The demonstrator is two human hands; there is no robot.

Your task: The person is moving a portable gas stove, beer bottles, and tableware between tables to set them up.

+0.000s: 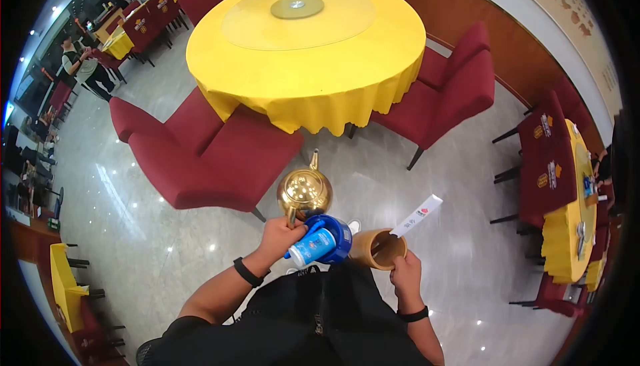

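Note:
My left hand (pixel 279 238) is closed around the handle of a golden teapot (pixel 305 193), whose spout points away from me. Against that same hand are a blue-and-white canister (pixel 312 247) and a round blue plastic container (pixel 342 241); how the fingers share them is partly hidden. My right hand (pixel 406 277) grips a bamboo-coloured mug (pixel 365 249) at its handle side. The mug tips so its mouth shows. A long white paper-wrapped packet (pixel 417 215) with a red mark sticks out of it.
Ahead stands a round table with a yellow cloth (pixel 267 73) and a glass turntable. Dark red chairs (pixel 220 159) surround it, one pair (pixel 447 99) at its right. At the far right is another laid table (pixel 560 239). A person (pixel 83 66) stands at the far left.

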